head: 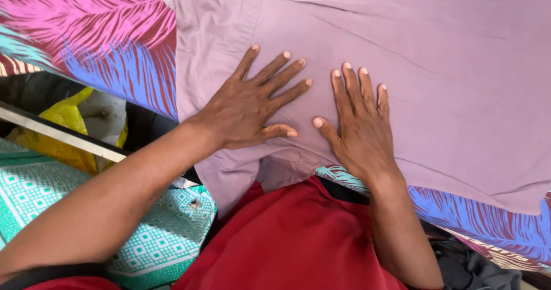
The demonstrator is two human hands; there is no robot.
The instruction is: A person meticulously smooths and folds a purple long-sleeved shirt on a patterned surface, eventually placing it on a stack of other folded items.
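While a yellow bag [64, 115] sits off the leaf-print surface's [109, 37] left edge, the left hand [249, 103] and right hand [361, 123] lie flat, fingers spread, gripping nothing, pressing the mauve garment [436, 54] near the front edge.

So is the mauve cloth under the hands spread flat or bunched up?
Mostly spread flat: the mauve cloth lies smooth under the left hand and right hand, bunching only at the near edge.
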